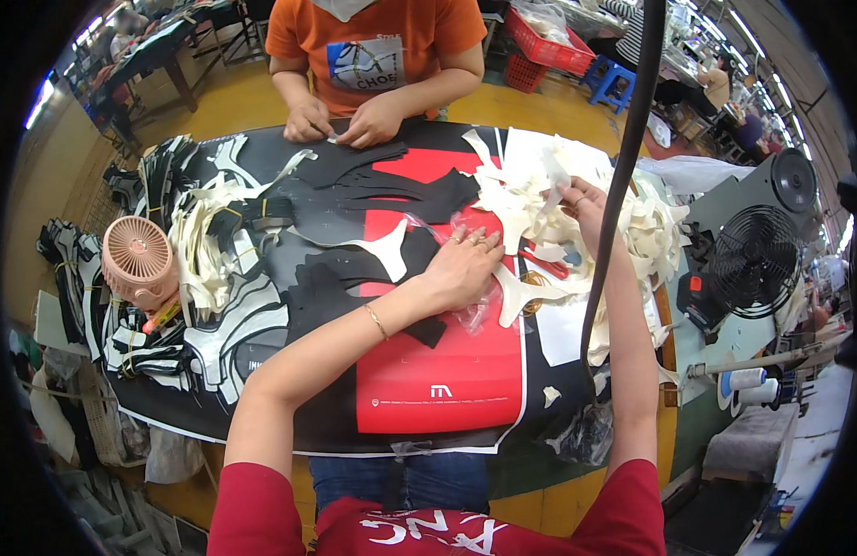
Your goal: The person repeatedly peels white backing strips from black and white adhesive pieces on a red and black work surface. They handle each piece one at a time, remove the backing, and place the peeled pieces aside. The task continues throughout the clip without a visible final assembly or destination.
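Note:
My left hand (464, 270) lies palm down with its fingers stretched out, over a crumpled clear plastic bag (472, 318) and the edge of some black cut fabric pieces (331, 295). Farther right, my right hand (586, 206) pinches a thin whitish cut piece (555, 170) above a loose heap of cream cut pieces (653, 232). Between my hands lie red-handled scissors (551, 266), partly covered by cream pieces. A forked cream piece (388, 248) rests on the black ones left of my left hand. More black pieces (419, 196) are stacked beyond it.
Bundled black and white pieces (226, 338) and a pink fan (138, 261) occupy the left side. Across the table a person in orange holds something small in both hands (374, 121). A dark cable (623, 185) hangs near my right forearm. A black fan (756, 261) stands at right.

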The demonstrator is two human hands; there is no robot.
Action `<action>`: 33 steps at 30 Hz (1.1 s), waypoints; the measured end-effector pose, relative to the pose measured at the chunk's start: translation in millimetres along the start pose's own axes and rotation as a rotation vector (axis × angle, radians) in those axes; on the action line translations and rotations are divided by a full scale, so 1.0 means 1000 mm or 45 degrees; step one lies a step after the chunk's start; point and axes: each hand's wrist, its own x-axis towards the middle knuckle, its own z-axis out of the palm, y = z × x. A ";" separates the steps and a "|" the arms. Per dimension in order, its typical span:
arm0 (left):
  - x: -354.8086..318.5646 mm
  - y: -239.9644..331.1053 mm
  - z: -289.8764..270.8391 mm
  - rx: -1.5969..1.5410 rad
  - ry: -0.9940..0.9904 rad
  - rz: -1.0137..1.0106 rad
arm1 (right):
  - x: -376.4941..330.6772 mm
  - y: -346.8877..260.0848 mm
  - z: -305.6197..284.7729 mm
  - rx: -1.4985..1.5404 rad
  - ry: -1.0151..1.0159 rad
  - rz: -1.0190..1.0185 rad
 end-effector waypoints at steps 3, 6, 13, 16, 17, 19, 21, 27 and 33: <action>0.005 -0.001 -0.005 -0.042 -0.009 -0.002 | 0.000 -0.012 -0.017 0.280 0.102 0.097; 0.012 -0.004 -0.012 -0.143 0.061 -0.004 | -0.009 -0.024 -0.030 0.397 0.184 0.083; 0.023 -0.004 -0.016 -0.499 0.477 -0.058 | -0.031 -0.040 -0.048 0.505 0.151 -0.038; 0.026 -0.008 -0.016 -0.388 0.369 -0.111 | -0.034 -0.039 -0.056 0.553 0.208 -0.101; 0.026 -0.009 -0.015 -0.340 0.332 -0.097 | -0.034 -0.039 -0.060 0.589 0.221 -0.122; 0.025 -0.012 -0.012 -0.251 0.270 -0.063 | -0.034 -0.038 -0.069 0.584 0.342 -0.130; 0.026 -0.012 -0.006 -0.160 0.278 -0.038 | -0.033 -0.033 -0.074 0.486 0.504 -0.150; 0.040 -0.009 0.012 0.162 0.345 0.046 | -0.028 0.002 -0.067 -0.052 0.620 -0.023; 0.034 -0.008 -0.005 -0.136 0.673 -0.038 | -0.025 0.026 -0.061 -0.149 0.701 -0.051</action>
